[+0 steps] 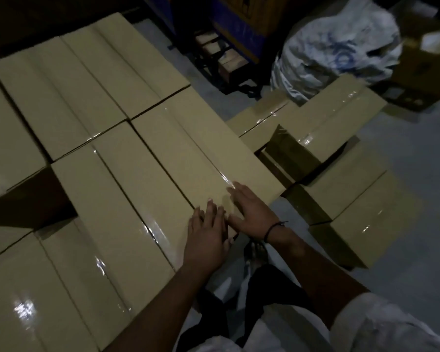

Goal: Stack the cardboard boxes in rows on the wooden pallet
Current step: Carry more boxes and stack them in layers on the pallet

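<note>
Several taped tan cardboard boxes lie side by side in rows, filling the left and middle of the head view. Both hands rest flat on the near end of the rightmost stacked box (201, 151). My left hand (208, 235) lies palm down at that box's near corner. My right hand (252, 212) lies beside it, fingers spread over the tape seam, a dark cord around the wrist. Neither hand grips anything. A dark gap (36, 196) breaks the row at the left. The pallet is hidden beneath the boxes.
More loose boxes (325, 138) are piled on the grey floor (417, 174) to the right. A white plastic sack (341, 47) stands behind them, with an open carton (427, 54) at far right. Dark shelving and wooden frames (224, 59) stand at the back.
</note>
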